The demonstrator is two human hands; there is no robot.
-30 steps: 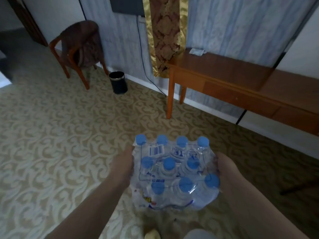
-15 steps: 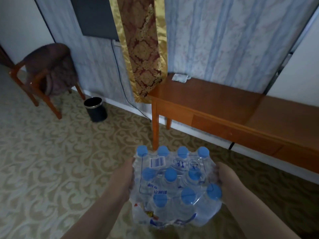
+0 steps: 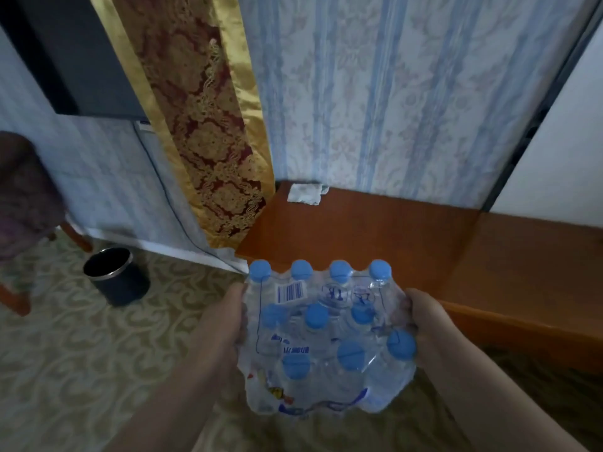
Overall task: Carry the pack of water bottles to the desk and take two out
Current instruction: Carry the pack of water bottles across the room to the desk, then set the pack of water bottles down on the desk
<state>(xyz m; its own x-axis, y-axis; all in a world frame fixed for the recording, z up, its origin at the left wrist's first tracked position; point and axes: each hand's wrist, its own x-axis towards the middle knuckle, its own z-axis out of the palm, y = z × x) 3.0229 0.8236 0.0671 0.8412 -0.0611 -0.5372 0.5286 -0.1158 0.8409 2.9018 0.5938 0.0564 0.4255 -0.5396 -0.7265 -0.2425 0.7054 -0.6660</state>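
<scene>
I have the pack clamped between my two palms, left hand flat against its left side, right hand against its right, fingers curled onto the shrink wrap. It hangs in the air in front of me, its far row of caps just over the desk's near edge, close to the left front corner, not yet resting on the wood.

The wrap is thin and slack, and I am only squeezing from the sides, with nothing that I can see under the base. If my grip eases, I think the bottles could slide down through the film, or the film could tear at a corner and let one drop onto the carpet. Coming in this close to the corner, I could also knock the pack's bottom against the edge, or set it half off the left side, above the bin. A folded paper lies at the back edge, well clear.
</scene>
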